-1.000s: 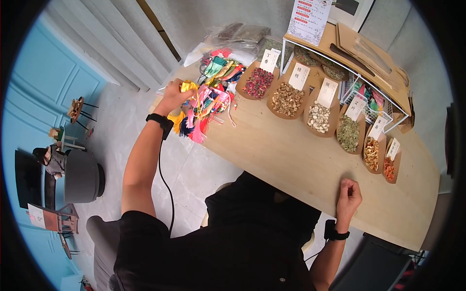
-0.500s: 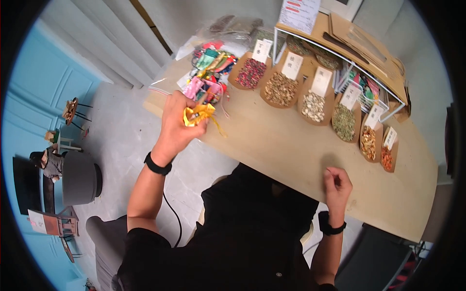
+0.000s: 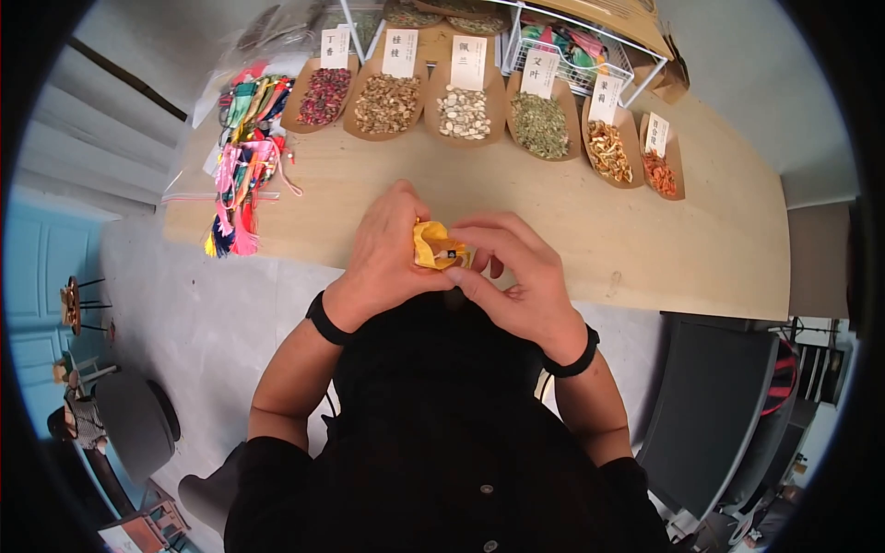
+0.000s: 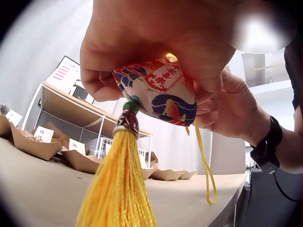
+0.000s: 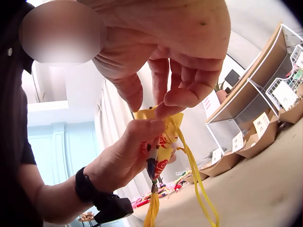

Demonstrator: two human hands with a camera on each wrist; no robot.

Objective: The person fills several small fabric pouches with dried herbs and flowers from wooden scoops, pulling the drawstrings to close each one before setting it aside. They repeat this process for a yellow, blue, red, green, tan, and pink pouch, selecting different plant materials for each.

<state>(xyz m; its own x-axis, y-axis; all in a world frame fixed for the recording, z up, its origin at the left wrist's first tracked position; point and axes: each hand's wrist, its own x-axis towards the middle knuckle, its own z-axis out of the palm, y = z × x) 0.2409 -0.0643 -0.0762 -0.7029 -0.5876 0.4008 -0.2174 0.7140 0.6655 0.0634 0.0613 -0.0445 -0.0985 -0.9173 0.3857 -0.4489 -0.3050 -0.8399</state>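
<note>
A small pouch with a yellow lining (image 3: 425,247) is held near the table's front edge, its mouth gathered and partly spread. My left hand (image 3: 380,247) grips it from the left side. At the right of its mouth, the thumb and fingertips of my right hand (image 3: 521,281) hold the rim. Blue, red and white patterned cloth shows on the pouch (image 4: 163,97) in the left wrist view, with a yellow tassel (image 4: 118,184) hanging from a brown bead. In the right wrist view a yellow cord loop (image 5: 191,165) dangles beside it. What lies inside is unclear.
Colourful tasselled pouches (image 3: 244,166) lie in a pile at the table's left. Several paper trays of dried herbs, such as the green one (image 3: 542,124), line the back with labels. Behind them stands a white rack (image 3: 645,83) with a wire basket.
My left hand has carried the yellow pouch rightward from the pile to in front of the body. My right hand has moved left from the table edge to the pouch. The view has shifted.
</note>
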